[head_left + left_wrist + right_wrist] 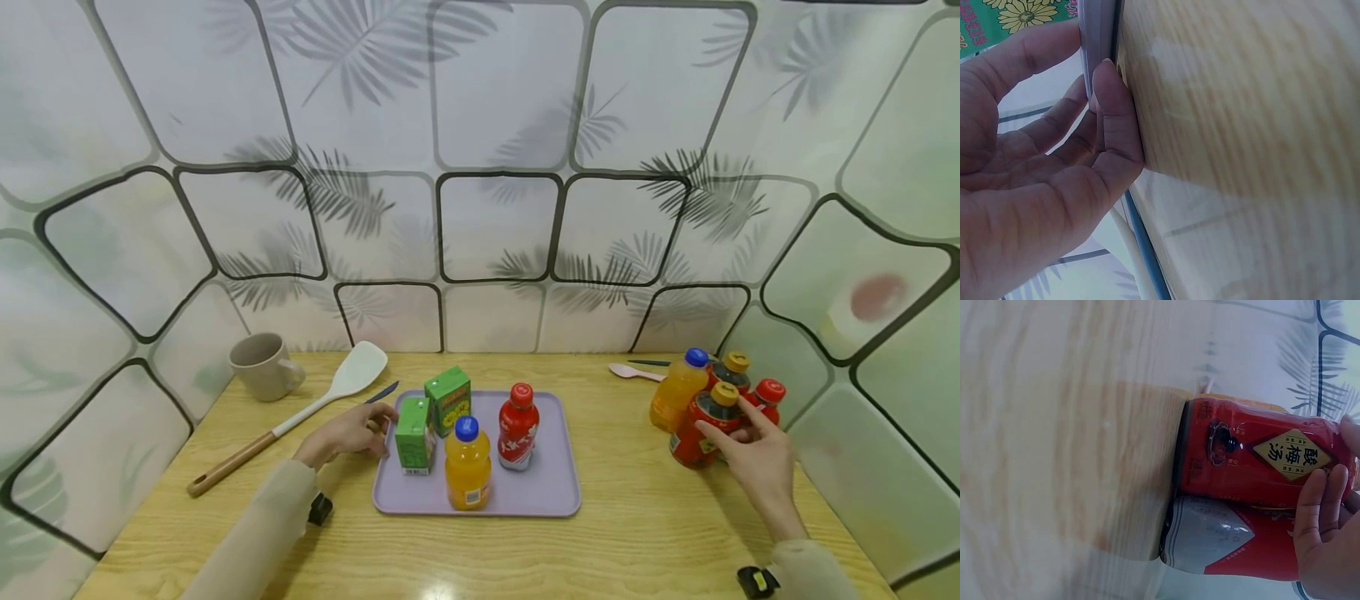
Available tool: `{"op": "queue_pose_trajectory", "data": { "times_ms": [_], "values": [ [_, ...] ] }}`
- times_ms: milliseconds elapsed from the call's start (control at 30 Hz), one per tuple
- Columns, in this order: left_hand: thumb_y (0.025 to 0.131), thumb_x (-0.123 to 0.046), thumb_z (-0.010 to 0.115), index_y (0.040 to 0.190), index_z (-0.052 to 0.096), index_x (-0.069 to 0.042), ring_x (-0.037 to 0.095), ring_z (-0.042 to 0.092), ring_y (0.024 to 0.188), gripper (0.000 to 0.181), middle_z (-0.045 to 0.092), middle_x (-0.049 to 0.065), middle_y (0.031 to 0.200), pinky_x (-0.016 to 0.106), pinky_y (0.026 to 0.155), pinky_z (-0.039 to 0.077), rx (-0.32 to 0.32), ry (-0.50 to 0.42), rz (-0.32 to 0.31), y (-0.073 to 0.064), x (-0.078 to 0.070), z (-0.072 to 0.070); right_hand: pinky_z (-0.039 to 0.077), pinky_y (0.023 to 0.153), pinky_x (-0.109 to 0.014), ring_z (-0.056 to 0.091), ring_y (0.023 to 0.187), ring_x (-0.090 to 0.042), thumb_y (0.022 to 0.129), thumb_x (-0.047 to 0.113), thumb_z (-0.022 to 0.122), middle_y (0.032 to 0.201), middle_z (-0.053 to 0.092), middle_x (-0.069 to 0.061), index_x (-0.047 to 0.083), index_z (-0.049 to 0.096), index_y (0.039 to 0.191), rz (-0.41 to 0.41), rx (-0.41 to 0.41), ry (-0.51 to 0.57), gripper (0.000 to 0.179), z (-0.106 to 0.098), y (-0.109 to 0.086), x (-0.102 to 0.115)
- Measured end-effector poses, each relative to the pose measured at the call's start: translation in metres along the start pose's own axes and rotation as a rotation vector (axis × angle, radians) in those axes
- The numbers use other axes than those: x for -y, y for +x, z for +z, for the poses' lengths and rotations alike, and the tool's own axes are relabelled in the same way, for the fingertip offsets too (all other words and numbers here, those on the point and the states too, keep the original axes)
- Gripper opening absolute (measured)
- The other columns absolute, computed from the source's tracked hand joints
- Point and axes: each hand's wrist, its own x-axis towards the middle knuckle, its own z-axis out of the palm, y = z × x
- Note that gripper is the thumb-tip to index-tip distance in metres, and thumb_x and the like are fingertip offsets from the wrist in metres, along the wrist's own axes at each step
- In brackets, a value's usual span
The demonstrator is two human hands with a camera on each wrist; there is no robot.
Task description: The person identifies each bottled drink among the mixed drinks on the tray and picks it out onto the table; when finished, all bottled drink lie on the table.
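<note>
Left of the lavender tray (551,492), a grey mug (258,367) and a white-bladed spatula (360,368) rest on the bench (637,525). At the tray's left rim, the left hand (352,433), fingers part-curled, pinches the edge. Upright on the tray: two green drink cartons (415,437), an orange-juice bottle (468,471) and a red-capped bottle (517,429). Well to the tray's right, a sour-plum drink bottle (1254,453) stands on the bench, long axis vertical, close among three other bottles (670,404). The right hand (761,467), by far the nearer, grips its upper part, thumb and fingers bent about it. From this grip the tray lies leftward, its long axis running left to right.
</note>
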Motion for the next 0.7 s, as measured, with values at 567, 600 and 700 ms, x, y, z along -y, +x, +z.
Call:
{"op": "queue_pose_trajectory", "data": {
  "times_ms": [567, 600, 700],
  "values": [
    [0.071, 0.005, 0.069, 0.122, 0.054, -0.002, 0.019, 0.048, 0.081, 0.054, 0.049, 0.014, 0.105, 0.029, 0.066, 0.046, -0.004, 0.015, 0.004, -0.001, -0.001, 0.001, 0.044, 0.058, -0.007, 0.054, 0.065, 0.002, 0.084, 0.008, 0.074, 0.082, 0.063, 0.021, 0.0, 0.069, 0.115, -0.148, -0.294, 0.369, 0.032, 0.006, -0.003, 0.008],
    [0.071, 0.005, 0.069, 0.122, 0.054, -0.002, 0.019, 0.048, 0.081, 0.054, 0.049, 0.014, 0.106, 0.029, 0.066, 0.046, -0.004, 0.017, 0.005, -0.001, -0.001, 0.001, 0.044, 0.059, -0.006, 0.055, 0.066, 0.002, 0.085, 0.007, 0.074, 0.083, 0.064, 0.021, -0.003, 0.069, 0.113, -0.172, -0.298, 0.377, 0.03, 0.006, -0.003, 0.009],
    [0.071, 0.005, 0.069, 0.122, 0.054, -0.002, 0.019, 0.048, 0.082, 0.054, 0.049, 0.014, 0.105, 0.029, 0.065, 0.046, -0.005, 0.02, 0.005, -0.001, 0.0, 0.0, 0.046, 0.057, -0.008, 0.056, 0.062, 0.0, 0.087, 0.004, 0.07, 0.081, 0.064, 0.02, -0.008, 0.068, 0.108, -0.251, -0.277, 0.405, 0.025, 0.009, -0.006, 0.012]
  ]
}}
